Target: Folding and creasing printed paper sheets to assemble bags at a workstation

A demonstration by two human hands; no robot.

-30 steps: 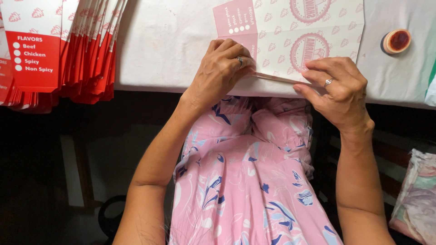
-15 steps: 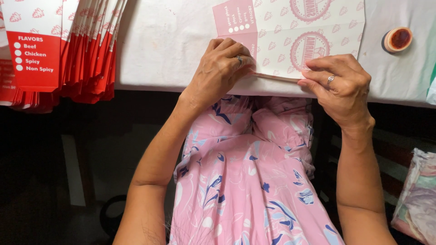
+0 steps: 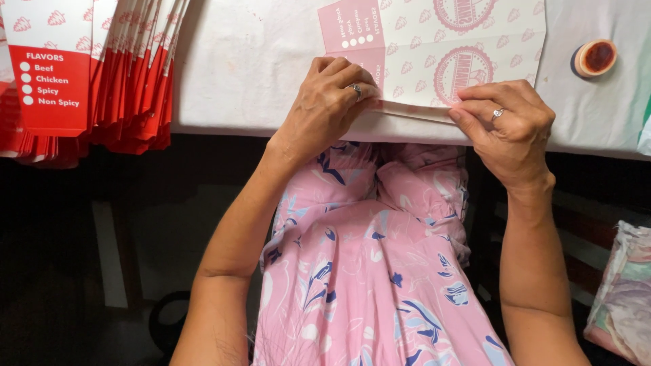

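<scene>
A flat paper bag [image 3: 434, 47], pale with pink panels and round stamps, lies on the white table [image 3: 258, 68] at its near edge. My left hand [image 3: 329, 102] presses its fingertips on the bag's lower left edge, where a narrow flap is folded. My right hand [image 3: 505, 122] pinches the same folded edge further right between thumb and fingers. Each hand wears a ring.
A fanned stack of red and white paper bags [image 3: 88, 74] hangs over the table's left edge. A small round open pot with a reddish inside [image 3: 595, 57] stands at the right. Crumpled cloth [image 3: 624, 298] sits low right. My lap in pink patterned fabric [image 3: 380, 271] is below.
Both hands have stayed on the bag's folded edge with only slight finger shifts. The bag has not moved.
</scene>
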